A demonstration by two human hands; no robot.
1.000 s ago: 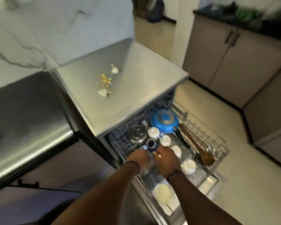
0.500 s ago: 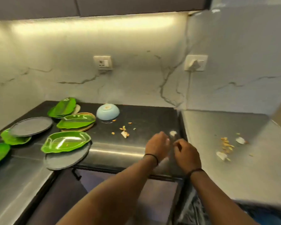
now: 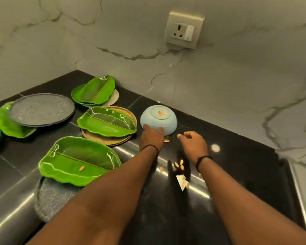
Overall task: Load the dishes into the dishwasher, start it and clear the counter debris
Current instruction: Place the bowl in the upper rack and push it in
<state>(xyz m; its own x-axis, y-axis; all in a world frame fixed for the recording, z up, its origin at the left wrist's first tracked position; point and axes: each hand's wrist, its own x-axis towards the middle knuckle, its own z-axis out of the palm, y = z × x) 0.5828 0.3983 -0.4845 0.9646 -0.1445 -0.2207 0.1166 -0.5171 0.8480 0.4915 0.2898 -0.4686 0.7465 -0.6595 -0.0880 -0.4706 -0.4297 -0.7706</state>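
Bowl (image 3: 158, 119), pale blue, sits upside down on the black counter (image 3: 246, 167) near the back wall, directly ahead of both my hands and slightly nearer my left. It is round, so it offers no long axis to line up with; its base with a sticker faces up and its rim is down on the stone. My left hand (image 3: 152, 137) lies against the near side wall of the bowl, fingers spread and laid on the curve, not closed around it; I judge it touching but not yet gripping. My right hand (image 3: 194, 141) hovers just beside the bowl on its right, fingers loosely curled, holding nothing that I can see and apart from the bowl. Seed-like debris (image 3: 179, 165) and a pale scrap (image 3: 182, 182) lie on the counter between my forearms, nearer to me than the bowl. One stray piece (image 3: 166, 140) rests just below the bowl's rim, between my hands. Green leaf-shaped plates (image 3: 106, 122) stand to the left, the closest just beside my left hand. In my judgement the lift calls for the right hand to close on the far right wall so the bowl is taken between both palms.
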